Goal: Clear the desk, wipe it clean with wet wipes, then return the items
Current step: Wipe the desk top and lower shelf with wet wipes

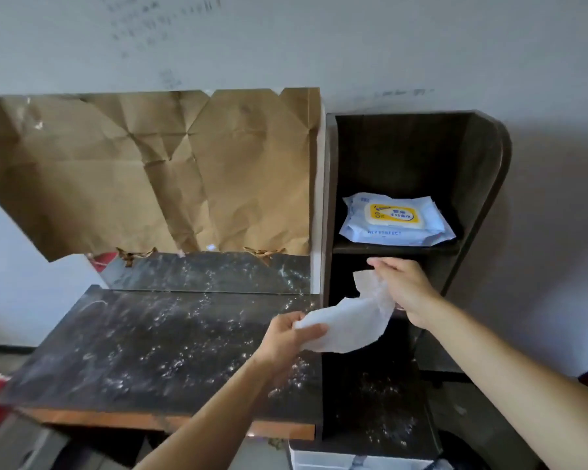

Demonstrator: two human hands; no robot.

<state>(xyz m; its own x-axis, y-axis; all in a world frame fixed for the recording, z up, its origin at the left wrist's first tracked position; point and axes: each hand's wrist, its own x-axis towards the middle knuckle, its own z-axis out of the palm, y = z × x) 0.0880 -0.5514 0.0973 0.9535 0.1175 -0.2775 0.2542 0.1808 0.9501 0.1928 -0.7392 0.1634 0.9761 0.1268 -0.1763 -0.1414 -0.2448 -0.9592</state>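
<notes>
Your left hand (pixel 291 337) pinches one end of the wet wipe (pixel 348 322), thumb on top of the sheet. Your right hand (pixel 406 293), just beyond it and to its right, has its fingers curled round the other end. The wipe hangs half-unfolded in the air between the two and is not yet on any surface.

The table (pixel 133 351) lies below your left hand and runs off to its left. It carries nothing that shows here, and its dark top is speckled all over with pale flecks. So the clearing looks done and the wiping seems about to start. Wiping the whole top and putting the items back remain.

Just beyond your right hand, one level up in the shelf unit (pixel 482 198), the pack of wipes (pixel 394 220) lies flat. Far beyond your left hand, creased brown paper (pixel 150 171) stands against the wall.

The removed items are nowhere in view. The compartment behind your right hand is too dark to read, and the pack's print is blurred. A white object near your forearms is cut off by the frame.
</notes>
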